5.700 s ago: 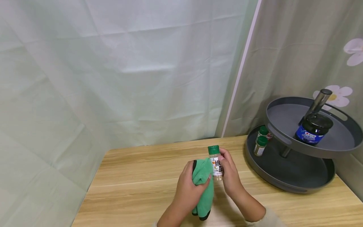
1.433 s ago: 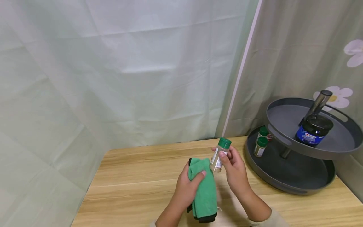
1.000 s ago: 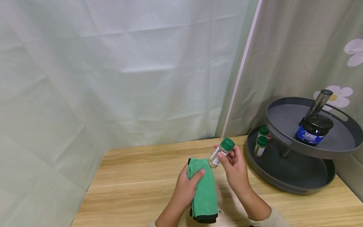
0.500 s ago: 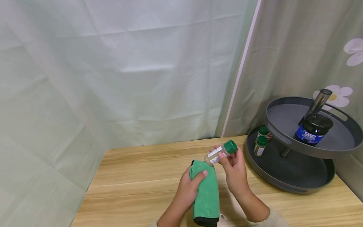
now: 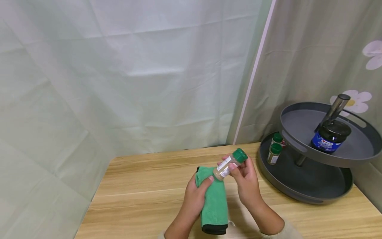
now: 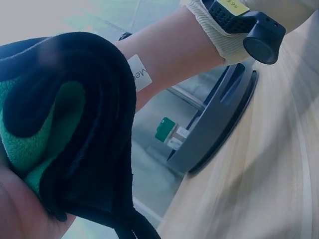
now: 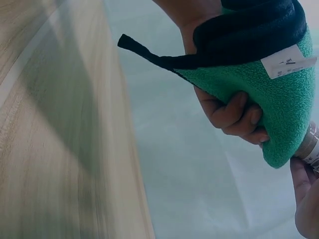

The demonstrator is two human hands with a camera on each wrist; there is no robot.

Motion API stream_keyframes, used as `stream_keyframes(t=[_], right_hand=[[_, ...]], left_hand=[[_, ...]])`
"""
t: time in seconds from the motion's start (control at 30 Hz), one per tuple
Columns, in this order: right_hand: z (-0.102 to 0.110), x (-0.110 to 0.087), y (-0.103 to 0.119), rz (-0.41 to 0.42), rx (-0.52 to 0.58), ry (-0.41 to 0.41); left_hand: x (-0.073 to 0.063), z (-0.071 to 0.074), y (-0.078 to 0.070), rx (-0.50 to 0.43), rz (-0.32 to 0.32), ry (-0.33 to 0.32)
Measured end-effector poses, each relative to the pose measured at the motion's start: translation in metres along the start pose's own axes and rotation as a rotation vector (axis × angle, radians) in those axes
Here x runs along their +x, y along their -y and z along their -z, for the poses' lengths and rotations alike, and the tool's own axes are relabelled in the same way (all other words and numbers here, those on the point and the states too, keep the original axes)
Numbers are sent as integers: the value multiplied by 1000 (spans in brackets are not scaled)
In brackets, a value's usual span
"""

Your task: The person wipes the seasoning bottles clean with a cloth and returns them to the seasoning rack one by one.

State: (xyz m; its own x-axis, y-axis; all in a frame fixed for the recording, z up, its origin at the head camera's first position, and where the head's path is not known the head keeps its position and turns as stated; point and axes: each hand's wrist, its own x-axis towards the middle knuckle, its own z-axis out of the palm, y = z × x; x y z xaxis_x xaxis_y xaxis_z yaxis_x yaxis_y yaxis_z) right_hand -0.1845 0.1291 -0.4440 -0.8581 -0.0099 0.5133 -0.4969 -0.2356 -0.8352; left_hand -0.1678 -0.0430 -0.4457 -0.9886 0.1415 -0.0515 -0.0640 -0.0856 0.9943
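My left hand [image 5: 195, 196] grips a folded green cloth [image 5: 215, 205] with black edging, its thumb lying across the top. In my right hand [image 5: 246, 179] is a clear spice bottle [image 5: 223, 168] with a green cap and white labels, pinched between thumb and fingers. The bottle leans, cap toward the upper right, and its base meets the upper part of the cloth. From the right wrist view, curled left fingers [image 7: 237, 117] wrap the cloth [image 7: 289, 99], and the bottle's lower end [image 7: 310, 147] sits against it. The left wrist view shows the cloth's dark layered edges [image 6: 94, 134] up close.
A two-tier grey turntable rack [image 5: 307, 196] stands at the right of the wooden table [image 5: 143, 196]. Its lower tier holds green-capped spice bottles [image 5: 273, 154]; a dark jar with a blue label [image 5: 329, 137] stands on the upper tier. Curtains [image 5: 167, 83] hang behind.
The spice bottle has gone from upright to tilted, its label turned round. Over the last half second it has shifted slightly down onto the cloth, and the left hand has moved a little left.
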Motion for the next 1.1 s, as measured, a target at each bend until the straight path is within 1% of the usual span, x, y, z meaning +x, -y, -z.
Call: stream_keyframes(t=[0.2,0.33,0.47,0.67,0.77,1.0,1.1], right_hand=[[2,0,-1,2,-21,5],[2,1,-2,9,-51,-8],[3,2,-4,22,-49,-30],[3,3,-5,7,-31,-67],[2,3,-4,7,-24,-78],[-1,0,-2,17,2,-78],[-2,-1,-1,13,7,-55]], left_hand=[[0,2,-3,-8,-8,-27],[0,4,-4,-16,-19,-21],[0,4,-5,-30,-30,7],[-2,3,-4,-41,-44,73],[-2,2,-3,-40,-44,87],[-1,0,0,-23,-32,67],[-1,0,0,-16,-20,47]])
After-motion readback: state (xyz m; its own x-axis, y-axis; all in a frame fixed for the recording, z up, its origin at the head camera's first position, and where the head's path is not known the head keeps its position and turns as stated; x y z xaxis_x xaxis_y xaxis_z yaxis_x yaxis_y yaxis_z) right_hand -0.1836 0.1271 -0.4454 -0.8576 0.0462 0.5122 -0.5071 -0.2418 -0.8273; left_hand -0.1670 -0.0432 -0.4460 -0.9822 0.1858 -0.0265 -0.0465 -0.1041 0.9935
